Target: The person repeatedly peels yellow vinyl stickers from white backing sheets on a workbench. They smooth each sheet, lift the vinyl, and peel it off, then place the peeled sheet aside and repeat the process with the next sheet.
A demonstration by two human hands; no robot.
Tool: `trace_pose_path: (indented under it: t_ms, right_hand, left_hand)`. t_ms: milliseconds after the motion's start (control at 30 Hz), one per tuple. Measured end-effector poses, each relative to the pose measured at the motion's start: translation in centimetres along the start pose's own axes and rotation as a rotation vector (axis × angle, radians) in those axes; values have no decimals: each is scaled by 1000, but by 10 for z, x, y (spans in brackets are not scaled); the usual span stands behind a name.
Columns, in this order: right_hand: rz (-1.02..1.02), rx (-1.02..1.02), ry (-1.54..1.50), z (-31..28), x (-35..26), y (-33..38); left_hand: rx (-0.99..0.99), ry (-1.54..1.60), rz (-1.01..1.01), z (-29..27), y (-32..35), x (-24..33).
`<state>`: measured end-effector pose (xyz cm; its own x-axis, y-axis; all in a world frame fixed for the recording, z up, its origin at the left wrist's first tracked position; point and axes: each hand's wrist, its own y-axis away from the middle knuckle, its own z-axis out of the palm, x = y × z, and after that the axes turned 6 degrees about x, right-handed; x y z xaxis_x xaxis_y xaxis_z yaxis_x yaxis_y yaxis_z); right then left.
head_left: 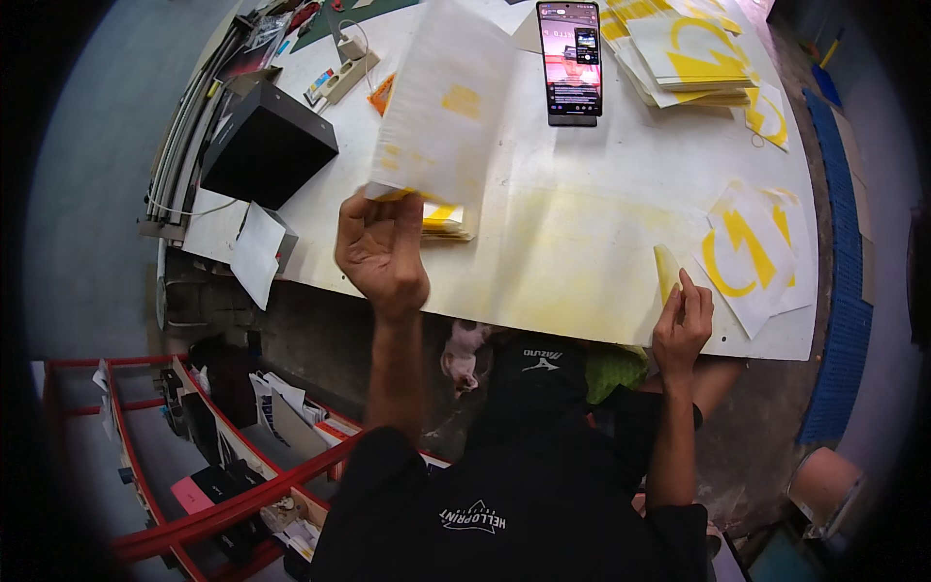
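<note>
At the near edge of the white table (582, 242), the left hand (381, 254) is closed on the bottom edge of a large pale sheet (441, 107) and holds it upright and tilted away, above a small stack of yellow-printed sheets (444, 219) lying flat on the table. The right hand (683, 325), well apart from the left, is pinched with fingers together on a narrow yellow strip (666, 272) that stands up from its fingertips. The sheet appears thin, light and flexible: it bows slightly along its length, so it would likely crease if gripped hard; an edge or corner pinch, as shown, looks the safest hold. The strip looks lighter still and curls, and may be sticky-backed, though this cannot be told.

Count: one raised sheet; one strip; one small stack beneath the left hand; one larger pile of yellow-printed sheets (684, 53) at the far right; two or three loose printed sheets (752, 254) just beside the right hand; one phone (569, 63) propped upright; one black box (267, 145) at the left.
</note>
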<state>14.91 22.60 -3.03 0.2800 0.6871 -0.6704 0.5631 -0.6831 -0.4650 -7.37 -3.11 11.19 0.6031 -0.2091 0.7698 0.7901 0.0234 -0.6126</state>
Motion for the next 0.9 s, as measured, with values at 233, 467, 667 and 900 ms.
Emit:
trace_pose_path:
  t_ms: [233, 467, 667, 900]
  right_hand:
    - [69, -43, -15, -6, -7, -5]
    - [-108, 39, 245, -40, -3, -28]
    - [-196, -232, 395, -82, 57, -58]
    - [-202, -303, 391, -96, 71, -71]
  left_hand:
    - [-846, -941, 281, -54, -42, -32]
    - [-815, -991, 171, -73, -16, -34]
    - [-678, -1040, 310, -70, -7, -23]
    - [-658, -539, 177, -25, 66, -16]
